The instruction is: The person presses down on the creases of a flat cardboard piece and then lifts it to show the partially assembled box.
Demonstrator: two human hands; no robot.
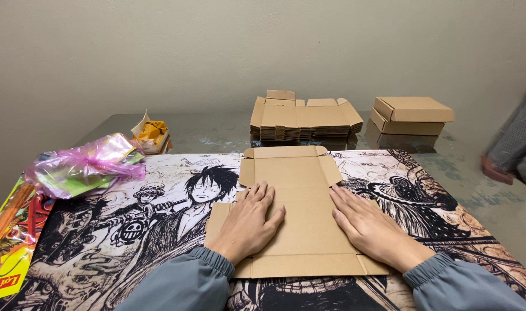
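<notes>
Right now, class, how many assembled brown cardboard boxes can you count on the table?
2: the upper assembled brown cardboard box sits stacked on the lower one, far right of the table. Others may be hidden behind.

Flat box blank on mat; stacked blanks behind it.

Hands: the left hand and the right hand are both bare, with no gloves, rings or watch showing.
Sleeves: long, grey-blue, of a smooth, slightly creased fabric.
Cuffs: gathered elastic at each wrist, puckered into small folds.
Markings: none visible on the sleeves.
</notes>
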